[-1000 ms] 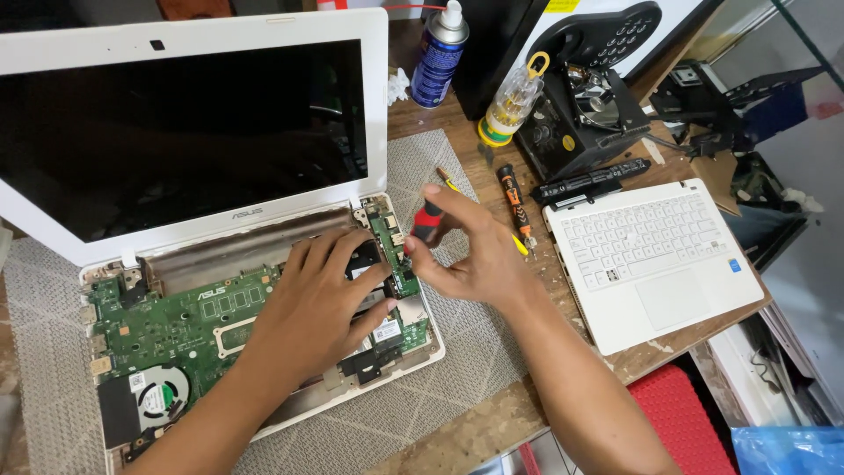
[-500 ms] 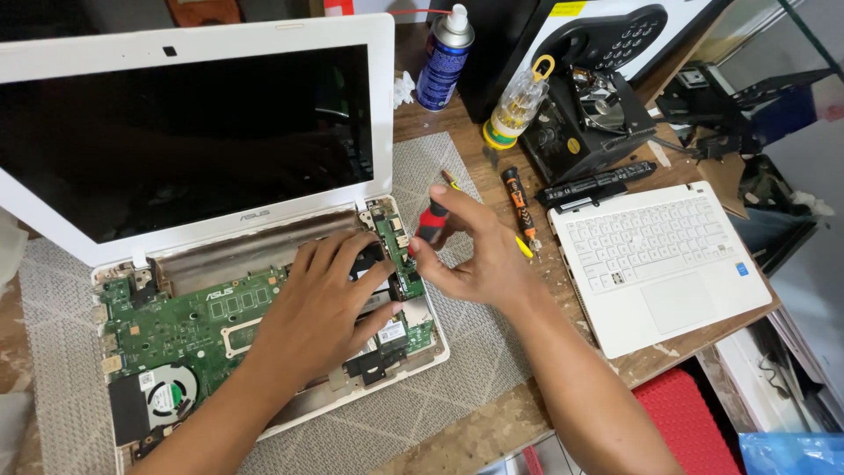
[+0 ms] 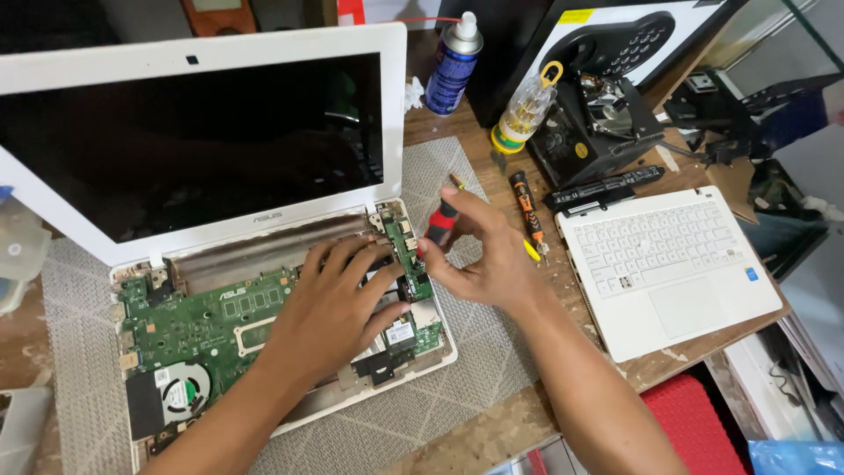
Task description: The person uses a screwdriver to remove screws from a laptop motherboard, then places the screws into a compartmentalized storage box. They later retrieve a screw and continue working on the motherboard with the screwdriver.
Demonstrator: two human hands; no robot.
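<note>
On the grey mesh mat point(image 3: 492, 325), an opened white laptop point(image 3: 202, 149) lies with its green motherboard point(image 3: 193, 321) bared. The left hand point(image 3: 330, 308) rests flat on the board, fingers spread toward one o'clock and closed on nothing. At three o'clock from it, the right hand point(image 3: 483, 255) pinches a red-and-black screwdriver point(image 3: 440, 227) between thumb and fingertips, tip down on the narrow green side board point(image 3: 406, 251) by the laptop's right edge. At three o'clock from that hand, an orange-and-black screwdriver point(image 3: 526, 204) lies on the wooden table point(image 3: 466, 431), just beside the detached white keyboard cover point(image 3: 668, 264). Bare mat lies open toward six o'clock; the twelve o'clock side is crowded by a blue spray can point(image 3: 453, 66) and a bit jar point(image 3: 526, 110).
</note>
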